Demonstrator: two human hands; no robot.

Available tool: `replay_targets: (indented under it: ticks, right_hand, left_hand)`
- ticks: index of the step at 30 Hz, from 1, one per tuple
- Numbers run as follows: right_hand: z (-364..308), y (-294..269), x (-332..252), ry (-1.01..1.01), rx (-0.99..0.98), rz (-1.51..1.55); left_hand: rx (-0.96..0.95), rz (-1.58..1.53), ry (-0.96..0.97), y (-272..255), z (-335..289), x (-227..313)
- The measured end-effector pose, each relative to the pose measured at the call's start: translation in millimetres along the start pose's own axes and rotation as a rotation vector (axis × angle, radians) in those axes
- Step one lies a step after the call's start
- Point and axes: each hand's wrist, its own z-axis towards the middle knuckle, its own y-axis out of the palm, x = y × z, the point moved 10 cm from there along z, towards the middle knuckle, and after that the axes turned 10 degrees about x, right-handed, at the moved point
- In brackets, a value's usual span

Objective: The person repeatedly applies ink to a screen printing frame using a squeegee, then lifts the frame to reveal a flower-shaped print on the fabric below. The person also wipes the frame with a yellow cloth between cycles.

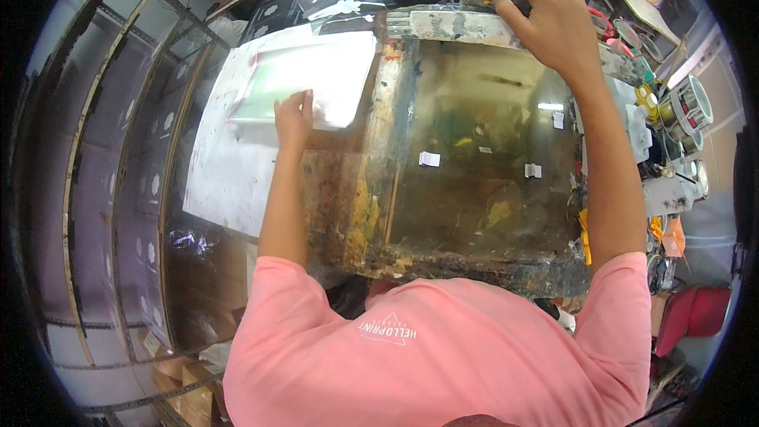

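"Around the centre, what's largest?"
"A paint-stained wooden desk (328, 198), then a brownish, glassy rectangular panel (474, 205). At eleven o'clock, glossy white flat sheets (340, 71), likely light, flexible, slippery: hold a near corner."
"Hands?"
"Left hand (294, 117): half-curled at the sheets' near edge, pinch uncertain. Right hand (549, 24), past one o'clock: fingers bent, hold unclear. Smallest: white rectangular tabs (429, 160)."

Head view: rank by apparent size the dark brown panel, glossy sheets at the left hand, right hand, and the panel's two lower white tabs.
Largest first:
1. Brown panel
2. Glossy sheets
3. Right hand
4. Left tab, right tab: too alike to rank
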Motion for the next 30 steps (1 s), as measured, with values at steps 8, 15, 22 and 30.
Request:
replay_targets:
  ticks: [8,15,22,30]
  right_hand:
    - [19.0,-8.2,2.7,0.106,-0.019,0.051]
    - [20.8,-4.1,3.5,0.04,-0.017,0.017]
    - [28.1,-5.0,11.0,0.042,-0.042,0.026]
    - [35.8,-1.0,10.5,0.045,-0.031,0.043]
  left_hand:
    - [-0.127,-0.106,0.338,31.6,-27.3,184.7]
    - [-0.308,-0.195,0.554,131.5,-139.5,316.4]
    - [-0.406,-0.249,0.61,138.3,-170.2,382.7]
    - [-0.377,-0.263,0.675,131.2,-178.8,386.9]
